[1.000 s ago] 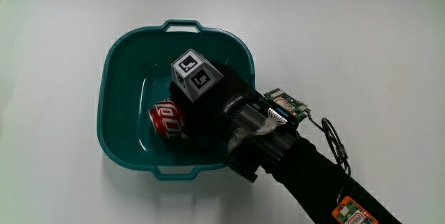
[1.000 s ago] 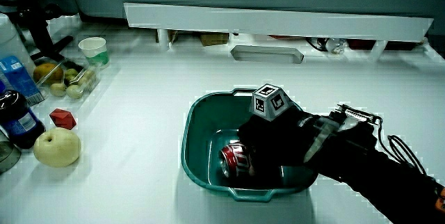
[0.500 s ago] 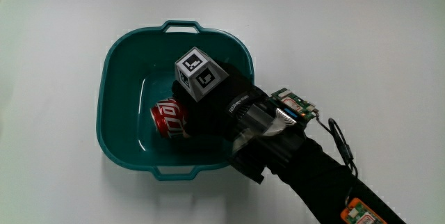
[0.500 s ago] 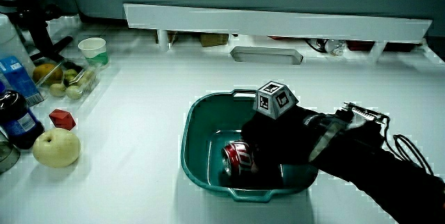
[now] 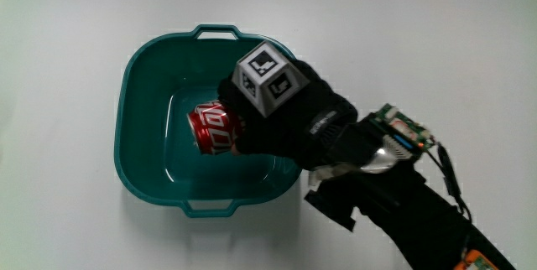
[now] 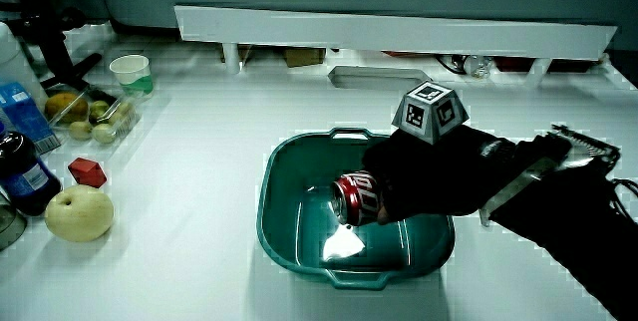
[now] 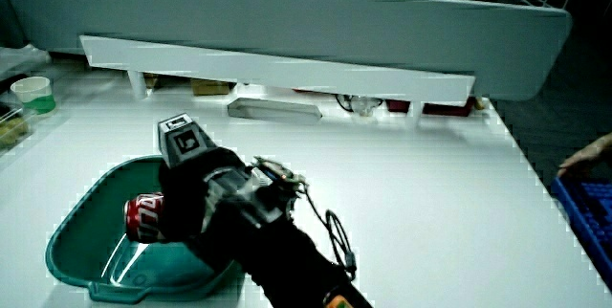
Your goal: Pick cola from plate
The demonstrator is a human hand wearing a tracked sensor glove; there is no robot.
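The cola can (image 5: 214, 127) is gripped in the hand (image 5: 281, 119), whose fingers are wrapped around one end so that only the other end, red with white lettering, sticks out. The can lies on its side, near the middle of the main view, over the inside of a teal basin (image 5: 134, 77). In a side view the can (image 6: 357, 198) appears clear of the basin's floor, about level with the rim, with a bright glint on the floor below it. The can (image 7: 145, 215) also shows inside the basin's outline.

The hand (image 6: 439, 176) reaches in over the basin's rim, and the grey patterned cube (image 5: 268, 77) sits on its back, tilted. The forearm (image 5: 403, 220), in a black sleeve, runs from the hand toward the person, and a small green circuit board (image 5: 403, 132) with wires sits at the wrist.

The basin (image 6: 284, 176) has a handle on two edges and stands on a white tabletop (image 5: 419, 35).

Well apart from the basin, at the tabletop's edge in a side view, lie a pale round fruit (image 6: 80, 211), a small red block (image 6: 89, 171), a dark bottle (image 6: 25, 171), a clear box of fruit (image 6: 95, 112) and a white cup (image 6: 133, 72). The low partition (image 6: 399, 27) crosses both side views.
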